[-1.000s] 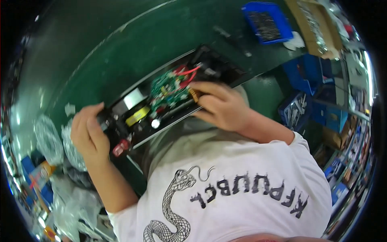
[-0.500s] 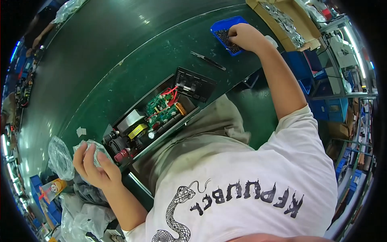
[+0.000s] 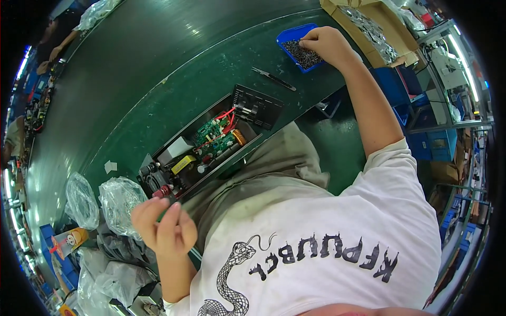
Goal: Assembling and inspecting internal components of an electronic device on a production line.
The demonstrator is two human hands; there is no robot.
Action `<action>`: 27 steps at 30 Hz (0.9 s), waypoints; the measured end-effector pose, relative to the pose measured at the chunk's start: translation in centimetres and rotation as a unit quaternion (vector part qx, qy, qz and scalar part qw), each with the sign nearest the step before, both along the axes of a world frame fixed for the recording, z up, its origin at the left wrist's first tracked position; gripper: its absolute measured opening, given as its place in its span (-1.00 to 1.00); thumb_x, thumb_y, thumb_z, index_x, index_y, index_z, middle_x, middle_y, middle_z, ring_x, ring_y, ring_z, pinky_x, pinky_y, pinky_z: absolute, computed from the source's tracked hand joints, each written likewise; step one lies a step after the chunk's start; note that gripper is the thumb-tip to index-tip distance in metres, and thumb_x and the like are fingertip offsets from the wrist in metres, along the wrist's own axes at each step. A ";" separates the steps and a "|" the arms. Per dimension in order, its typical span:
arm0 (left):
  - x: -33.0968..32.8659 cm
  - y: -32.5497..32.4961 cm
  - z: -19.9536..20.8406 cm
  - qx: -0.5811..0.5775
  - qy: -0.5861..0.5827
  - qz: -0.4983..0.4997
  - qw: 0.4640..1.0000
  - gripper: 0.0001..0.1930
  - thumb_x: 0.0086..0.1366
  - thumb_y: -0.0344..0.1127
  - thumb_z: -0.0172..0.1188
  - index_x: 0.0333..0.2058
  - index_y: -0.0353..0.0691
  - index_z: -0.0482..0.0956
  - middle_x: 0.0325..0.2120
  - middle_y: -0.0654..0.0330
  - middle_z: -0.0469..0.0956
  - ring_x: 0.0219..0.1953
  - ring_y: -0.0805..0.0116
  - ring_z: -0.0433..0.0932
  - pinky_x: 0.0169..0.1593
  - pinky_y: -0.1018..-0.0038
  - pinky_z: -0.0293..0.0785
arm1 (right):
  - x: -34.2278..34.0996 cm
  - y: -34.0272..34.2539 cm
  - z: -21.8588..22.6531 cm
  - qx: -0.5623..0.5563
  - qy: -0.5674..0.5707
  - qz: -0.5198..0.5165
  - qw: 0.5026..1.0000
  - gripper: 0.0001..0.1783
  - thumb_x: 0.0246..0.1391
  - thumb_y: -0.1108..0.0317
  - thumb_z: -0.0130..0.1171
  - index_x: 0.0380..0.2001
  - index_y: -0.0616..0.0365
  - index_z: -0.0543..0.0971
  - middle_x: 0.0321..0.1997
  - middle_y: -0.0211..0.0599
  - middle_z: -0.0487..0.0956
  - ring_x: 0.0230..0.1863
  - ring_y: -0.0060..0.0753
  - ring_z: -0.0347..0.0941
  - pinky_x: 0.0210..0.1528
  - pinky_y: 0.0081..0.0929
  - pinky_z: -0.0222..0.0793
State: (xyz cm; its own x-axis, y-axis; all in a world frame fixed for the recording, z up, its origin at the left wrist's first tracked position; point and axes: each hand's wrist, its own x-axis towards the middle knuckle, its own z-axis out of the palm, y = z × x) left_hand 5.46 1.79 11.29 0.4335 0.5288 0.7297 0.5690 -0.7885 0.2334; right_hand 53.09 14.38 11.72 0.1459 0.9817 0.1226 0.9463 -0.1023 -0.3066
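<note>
My right hand (image 3: 328, 46) is over a blue bin (image 3: 285, 36) of small dark screws (image 3: 305, 57). Its thumb and fingertips are pinched together; whatever lies between them is too small to make out. My left hand (image 3: 164, 227) hovers by the lower left end of an open electronic device (image 3: 203, 142), fingers loosely bent and apart, with nothing seen in them. Inside the black housing are a green circuit board (image 3: 212, 132), red wires and a yellow-labelled part (image 3: 183, 165). A black slotted end panel (image 3: 257, 107) leans out at the device's right end.
Tweezers (image 3: 274, 79) lie between the device and the bin. A cardboard box (image 3: 337, 11) of metal pieces stands at the far right. Clear plastic bags (image 3: 120, 203) and a drink cup (image 3: 68, 241) are at the left. Behind the table's pale line runs a green surface (image 3: 132, 58).
My left hand has moved right and toward me, its fingers curling more. My right hand has lifted slightly from among the screws, fingertips now pinched above them.
</note>
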 end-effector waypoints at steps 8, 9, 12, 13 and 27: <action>5.5 -0.4 0.0 -0.072 0.033 -0.187 0.979 -0.74 -0.05 -0.40 0.34 -0.29 -0.20 0.66 -0.39 0.30 0.58 -0.37 0.35 0.53 -0.31 0.45 0.42 | -15.5 -11.7 2.9 -0.179 0.288 0.426 0.839 -0.96 -0.06 0.48 0.31 -0.49 0.22 0.67 -0.43 -0.18 0.61 -0.41 -0.21 0.53 -0.36 -0.41 0.42; 6.1 -0.1 -0.4 -0.080 0.040 -0.180 0.980 -0.74 -0.05 -0.40 0.34 -0.29 -0.20 0.66 -0.39 0.30 0.58 -0.37 0.35 0.53 -0.31 0.45 0.42 | -16.5 -11.9 2.0 -0.183 0.296 0.431 0.833 -0.96 -0.06 0.48 0.31 -0.49 0.22 0.67 -0.43 -0.18 0.61 -0.41 -0.21 0.53 -0.36 -0.41 0.42; 6.5 0.2 -1.8 -0.150 0.023 -0.212 0.966 -0.72 -0.06 -0.39 0.28 -0.27 -0.19 0.67 -0.38 0.31 0.60 -0.36 0.35 0.54 -0.29 0.46 0.43 | -17.9 -12.4 -0.5 -0.256 0.358 0.414 0.797 -0.93 -0.05 0.48 0.30 -0.46 0.26 0.66 -0.46 -0.17 0.58 -0.41 -0.18 0.51 -0.36 -0.38 0.40; 6.1 0.3 -2.2 -0.160 0.037 -0.216 0.963 -0.72 -0.06 -0.39 0.28 -0.28 -0.19 0.67 -0.37 0.31 0.61 -0.35 0.35 0.54 -0.28 0.45 0.43 | -18.1 -12.4 -0.8 -0.263 0.377 0.407 0.790 -0.91 -0.04 0.47 0.30 -0.45 0.27 0.66 -0.47 -0.17 0.57 -0.40 -0.18 0.50 -0.36 -0.37 0.39; 5.5 -1.2 -5.4 -0.154 0.086 -0.053 0.983 -0.76 0.07 -0.41 0.27 -0.23 -0.20 0.60 -0.40 0.21 0.59 -0.38 0.23 0.57 -0.28 0.35 0.47 | -19.0 -14.1 -5.3 -0.214 0.578 0.096 0.782 -0.90 -0.01 0.54 0.38 -0.48 0.27 0.61 -0.49 -0.38 0.58 -0.48 -0.71 0.44 -0.41 -0.62 0.36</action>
State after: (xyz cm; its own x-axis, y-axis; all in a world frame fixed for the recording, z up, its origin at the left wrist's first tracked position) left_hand 10.97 0.56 5.84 0.6000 0.6594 0.4530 0.5400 -0.7516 0.3788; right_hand 34.05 0.28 6.42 -0.2382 0.9140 -0.3283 0.0731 -0.3202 -0.9445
